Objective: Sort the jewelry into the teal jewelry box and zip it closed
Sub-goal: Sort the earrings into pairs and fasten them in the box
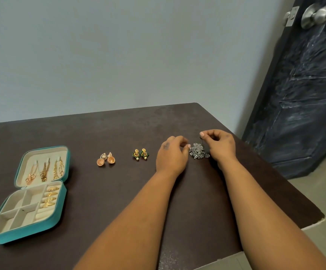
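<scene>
Both hands reach out over the dark tabletop [177, 121] and meet around a cluster of silver jewelry [198, 151], which lies on the tabletop directly between them. The right hand [219, 146] has its fingers curled, thumb and forefinger pinching a thin upper part of the silver piece just above the cluster — the rest of the cluster spreads out below and to the left of that hand's fingertips. The left hand [172, 152] sits just beside the cluster on its other side, fingers curled inward with the tips at the cluster's edge; whether they actually pinch the metal or only touch it I cannot tell. Just beyond the left hand's outer side, close by, lies a pair of green-and-gold earrings [140, 154], and farther out on that same side a pair of rose-gold earrings [106, 159], both flat on the tabletop and apart from each other. Well away from both hands, farthest out past the left hand, the teal jewelry box [31, 193] lies open — chains [44, 169] hang in its raised lid, gold rings [51, 195] sit in the ring rolls of its base. Beyond the right hand stands a dark door [302, 84].
</scene>
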